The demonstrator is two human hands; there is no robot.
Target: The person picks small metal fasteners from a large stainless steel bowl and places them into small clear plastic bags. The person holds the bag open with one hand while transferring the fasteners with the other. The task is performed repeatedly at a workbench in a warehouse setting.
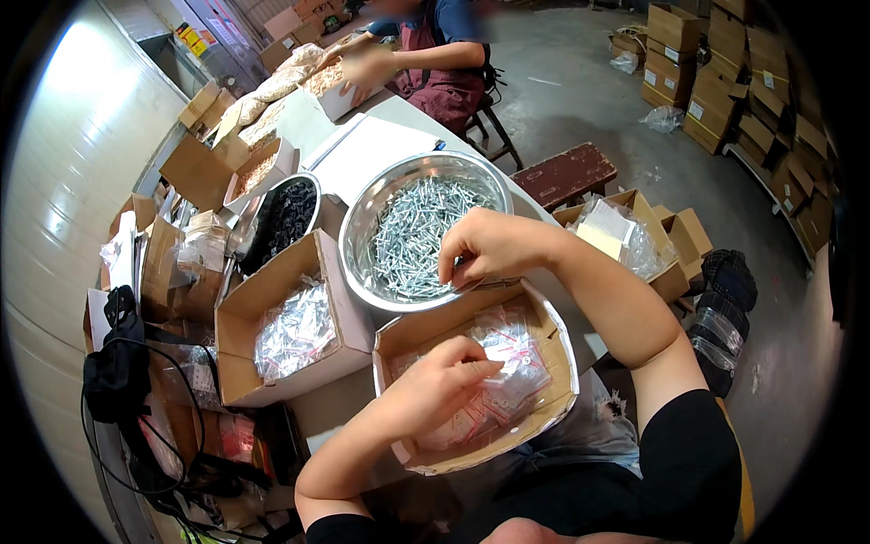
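Observation:
A steel bowl (352,263) full of loose silvery screws (412,227) stands in front of me. My right hand (494,247) is over the bowl's near right side, its fingers curled and pinched against the screws; what they hold is hidden. Right below the bowl sits a shallow cardboard box (564,385) with small clear plastic bags (517,367) printed in red. Above those bags hangs my left hand (439,376), thumb and fingers drawn together, and I cannot make out anything between them.
Left of the bowl, a deeper carton (237,340) holds filled clear bags (297,331). Behind it is a container of black parts (294,213). Across the table a person (444,63) handles a box of tan pieces (326,80). An open carton (666,240) and a dark red bench (566,177) stand at right.

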